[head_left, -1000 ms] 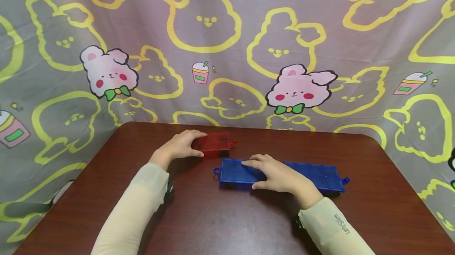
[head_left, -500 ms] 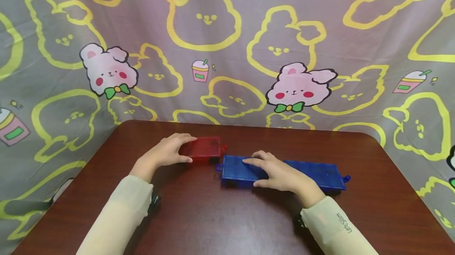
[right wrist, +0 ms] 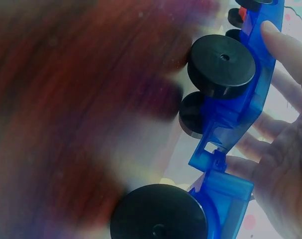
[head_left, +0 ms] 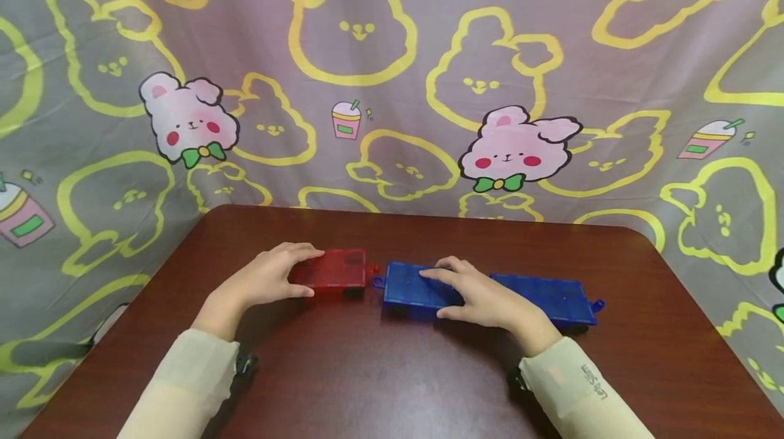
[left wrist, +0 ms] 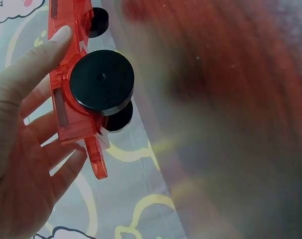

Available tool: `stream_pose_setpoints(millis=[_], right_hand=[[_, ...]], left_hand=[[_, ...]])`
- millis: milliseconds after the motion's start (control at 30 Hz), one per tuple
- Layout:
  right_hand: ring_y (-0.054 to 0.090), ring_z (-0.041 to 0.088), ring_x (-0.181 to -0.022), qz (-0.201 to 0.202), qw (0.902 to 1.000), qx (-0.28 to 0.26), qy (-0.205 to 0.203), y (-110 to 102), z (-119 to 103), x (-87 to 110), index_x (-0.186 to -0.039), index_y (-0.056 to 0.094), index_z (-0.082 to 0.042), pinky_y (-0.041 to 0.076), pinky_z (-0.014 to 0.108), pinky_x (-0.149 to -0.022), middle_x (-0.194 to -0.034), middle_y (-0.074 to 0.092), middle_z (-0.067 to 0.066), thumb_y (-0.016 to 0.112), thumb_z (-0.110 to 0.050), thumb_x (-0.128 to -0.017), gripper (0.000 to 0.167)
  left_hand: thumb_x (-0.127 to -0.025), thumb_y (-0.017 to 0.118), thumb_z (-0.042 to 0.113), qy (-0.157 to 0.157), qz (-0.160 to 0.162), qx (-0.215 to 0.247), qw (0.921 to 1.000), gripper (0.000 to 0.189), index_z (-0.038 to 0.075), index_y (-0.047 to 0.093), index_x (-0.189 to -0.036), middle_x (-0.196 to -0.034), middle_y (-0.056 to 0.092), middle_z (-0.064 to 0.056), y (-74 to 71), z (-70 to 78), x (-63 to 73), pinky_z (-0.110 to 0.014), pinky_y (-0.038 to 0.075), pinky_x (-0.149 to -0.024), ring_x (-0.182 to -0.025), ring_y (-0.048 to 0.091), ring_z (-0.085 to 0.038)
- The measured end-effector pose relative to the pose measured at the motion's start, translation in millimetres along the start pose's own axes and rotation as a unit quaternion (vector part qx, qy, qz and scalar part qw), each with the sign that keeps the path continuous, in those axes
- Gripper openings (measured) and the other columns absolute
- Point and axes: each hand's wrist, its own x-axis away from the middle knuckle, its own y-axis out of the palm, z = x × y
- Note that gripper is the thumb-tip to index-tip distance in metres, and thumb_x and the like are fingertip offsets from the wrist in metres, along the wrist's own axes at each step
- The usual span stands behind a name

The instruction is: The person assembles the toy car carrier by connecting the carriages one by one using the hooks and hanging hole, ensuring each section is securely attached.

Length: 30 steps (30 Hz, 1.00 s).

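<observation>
My left hand point(head_left: 266, 279) grips the rear of a red see-through toy train car point(head_left: 341, 270) by its two long sides, thumb nearest me. In the left wrist view its black wheels point(left wrist: 102, 79) and a red coupling bar point(left wrist: 97, 160) show. The car's small red peg point(head_left: 376, 267) points right, close to the ring point(head_left: 378, 282) of a blue toy train car point(head_left: 404, 286). My right hand point(head_left: 480, 297) holds that blue car between thumb and fingers. Behind it is a second blue car point(head_left: 545, 299); in the right wrist view a coupling point(right wrist: 214, 162) links the two.
Everything stands on a dark brown wooden table point(head_left: 380, 371) with rounded far corners. A patterned curtain point(head_left: 392, 105) with rabbits and yellow outlines hangs behind and along both sides. A hooked blue peg point(head_left: 597, 305) sticks out at the right end of the blue cars.
My left hand has drawn the red car left and toward me, so its peg now sits beside the blue ring. My right hand and the blue cars have barely shifted.
</observation>
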Motion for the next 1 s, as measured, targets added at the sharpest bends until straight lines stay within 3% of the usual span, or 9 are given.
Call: stream_pose_setpoints(millis=[500, 767, 1000], right_hand=[[0.047, 0.027, -0.128, 0.006, 1.0, 0.005, -0.002, -0.4, -1.0, 0.1, -0.148, 0.048, -0.023, 0.049, 0.049, -0.102, -0.141, 0.046, 0.01, 0.076, -0.03, -0.088, 0.066], [0.048, 0.027, -0.128, 0.005, 1.0, 0.005, -0.003, 0.1, -0.6, -0.9, -0.148, 0.048, -0.022, 0.048, 0.049, -0.103, -0.142, 0.046, 0.01, 0.076, -0.03, -0.088, 0.066], [0.047, 0.027, -0.129, 0.001, 1.0, 0.004, -0.001, -0.7, -1.0, -2.4, -0.148, 0.048, -0.023, 0.049, 0.049, -0.103, -0.142, 0.046, 0.01, 0.076, -0.03, -0.088, 0.066]], left_hand=[[-0.076, 0.086, 0.031, 0.008, 0.0, 0.02, 0.9998, 0.069, 0.011, 0.059, -0.137, -0.141, 0.056, -0.02, 1.1, -1.9, 18.4, -0.058, 0.048, -0.1, -0.127, 0.053, -0.04], [-0.075, 0.087, 0.028, -0.001, -0.007, 0.025, 0.9997, 0.07, 0.012, 0.059, -0.138, -0.142, 0.055, -0.018, 7.0, -1.4, 19.8, -0.058, 0.048, -0.102, -0.129, 0.053, -0.038], [-0.075, 0.087, 0.029, 0.018, 0.001, 0.022, 0.9996, 0.07, 0.011, 0.059, -0.137, -0.141, 0.056, -0.018, 8.3, 1.5, 18.3, -0.058, 0.047, -0.101, -0.128, 0.053, -0.039]])
